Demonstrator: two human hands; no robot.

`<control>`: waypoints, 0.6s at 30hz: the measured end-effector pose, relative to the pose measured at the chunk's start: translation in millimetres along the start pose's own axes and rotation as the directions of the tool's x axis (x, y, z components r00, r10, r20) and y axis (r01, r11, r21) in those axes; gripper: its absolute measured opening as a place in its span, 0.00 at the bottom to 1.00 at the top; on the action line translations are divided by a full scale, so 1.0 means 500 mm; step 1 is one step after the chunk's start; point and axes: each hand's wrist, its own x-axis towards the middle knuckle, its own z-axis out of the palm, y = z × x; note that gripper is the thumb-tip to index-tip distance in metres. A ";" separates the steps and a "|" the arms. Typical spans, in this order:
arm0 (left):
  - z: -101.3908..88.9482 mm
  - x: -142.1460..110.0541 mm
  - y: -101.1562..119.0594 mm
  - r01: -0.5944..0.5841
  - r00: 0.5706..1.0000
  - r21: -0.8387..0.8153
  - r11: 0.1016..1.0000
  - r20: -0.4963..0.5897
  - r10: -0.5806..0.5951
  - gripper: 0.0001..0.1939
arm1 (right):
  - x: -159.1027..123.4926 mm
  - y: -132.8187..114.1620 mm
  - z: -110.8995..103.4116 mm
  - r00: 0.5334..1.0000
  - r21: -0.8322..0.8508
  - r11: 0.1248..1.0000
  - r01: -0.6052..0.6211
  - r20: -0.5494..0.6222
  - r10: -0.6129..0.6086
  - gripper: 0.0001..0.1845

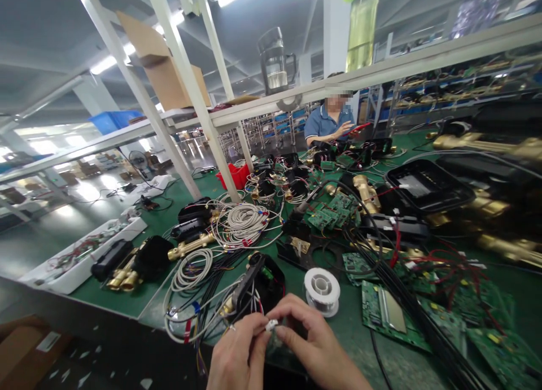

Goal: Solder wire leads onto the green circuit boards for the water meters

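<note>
A small white plug connector point(271, 324) sits at the fingertips of both my hands at the front edge of the bench. My left hand point(237, 353) pinches it between thumb and fingers. From the other side, the curled index finger and thumb of my right hand point(311, 336) close on it too. Just behind them lies a black-housed valve unit point(249, 283) with its housing open, thin wires coming out of it and a bit of green circuit board inside. A white spool of solder wire point(322, 291) stands to the right of that unit.
Coiled grey cables point(243, 223), brass valve bodies point(366, 192) and green circuit boards point(385, 314) cover the green bench. Black cables point(406, 305) run along the right. A white tray point(84, 260) holds wired parts at left. Across the bench sits a co-worker point(332, 119) holding something red.
</note>
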 end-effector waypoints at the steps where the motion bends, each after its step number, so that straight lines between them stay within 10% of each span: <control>1: 0.002 -0.001 0.000 0.002 1.000 -0.002 1.000 0.000 -0.002 0.15 | -0.001 0.001 0.001 1.000 -0.006 1.000 0.010 -0.018 -0.010 0.21; 18: 0.015 -0.025 -0.024 -0.085 0.994 -0.007 0.996 -0.066 0.084 0.11 | 0.028 -0.002 -0.010 0.998 -0.100 0.993 -0.055 -0.015 0.054 0.27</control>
